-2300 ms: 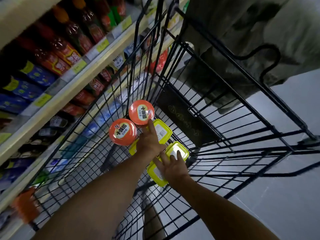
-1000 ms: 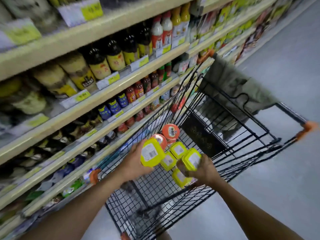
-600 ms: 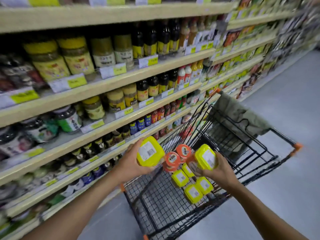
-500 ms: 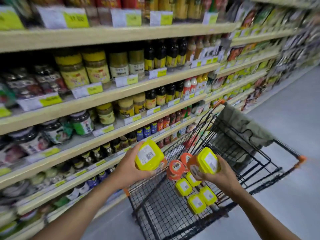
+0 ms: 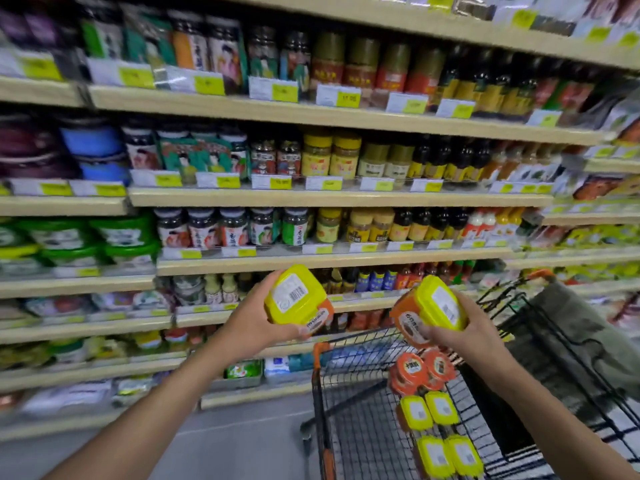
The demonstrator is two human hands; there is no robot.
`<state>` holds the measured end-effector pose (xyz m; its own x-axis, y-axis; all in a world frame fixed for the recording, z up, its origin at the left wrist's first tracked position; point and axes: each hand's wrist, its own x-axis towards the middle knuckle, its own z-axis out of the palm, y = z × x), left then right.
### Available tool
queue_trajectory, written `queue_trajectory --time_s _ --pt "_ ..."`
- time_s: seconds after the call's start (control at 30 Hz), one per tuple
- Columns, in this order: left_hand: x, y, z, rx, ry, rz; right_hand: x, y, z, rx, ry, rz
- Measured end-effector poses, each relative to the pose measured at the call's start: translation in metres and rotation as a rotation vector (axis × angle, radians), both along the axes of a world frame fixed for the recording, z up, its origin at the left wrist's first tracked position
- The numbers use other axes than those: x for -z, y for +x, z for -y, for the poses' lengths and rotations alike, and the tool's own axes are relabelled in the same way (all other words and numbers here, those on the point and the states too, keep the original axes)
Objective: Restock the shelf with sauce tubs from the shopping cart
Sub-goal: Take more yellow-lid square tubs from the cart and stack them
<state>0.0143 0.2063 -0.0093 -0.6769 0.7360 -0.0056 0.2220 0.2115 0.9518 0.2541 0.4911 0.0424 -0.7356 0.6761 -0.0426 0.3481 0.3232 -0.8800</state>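
Observation:
My left hand (image 5: 254,325) grips a yellow-lidded orange sauce tub (image 5: 296,297), tilted with its lid toward me, in front of the lower shelves (image 5: 329,263). A second sauce tub (image 5: 431,308) of the same kind sits in my right hand (image 5: 465,332), above the black wire shopping cart (image 5: 346,393). Inside the cart lie two round orange tubs (image 5: 420,370) and several yellow-lidded tubs (image 5: 429,412).
Shelves of jars and bottles with yellow price tags fill the wall ahead. Green-lidded tubs (image 5: 121,239) stand at the left. A grey-green cloth (image 5: 575,327) hangs over the cart's far side. Grey aisle floor (image 5: 225,445) lies below.
Both hands have lifted the two tubs out of the cart and higher toward the shelves. My view has tilted up from the cart to the shelving.

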Motion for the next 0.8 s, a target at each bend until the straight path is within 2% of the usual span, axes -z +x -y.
queue_trajectory --time_s 0.47,0.8 --pt "-0.067 0.031 0.214 -0.468 0.165 -0.007 -0.055 -0.104 0.147 -0.397 -0.058 -0.184" --pt "-0.078 0.035 0.401 -0.709 0.214 -0.092 -0.066 -0.206 0.307 -0.617 -0.120 -0.241"
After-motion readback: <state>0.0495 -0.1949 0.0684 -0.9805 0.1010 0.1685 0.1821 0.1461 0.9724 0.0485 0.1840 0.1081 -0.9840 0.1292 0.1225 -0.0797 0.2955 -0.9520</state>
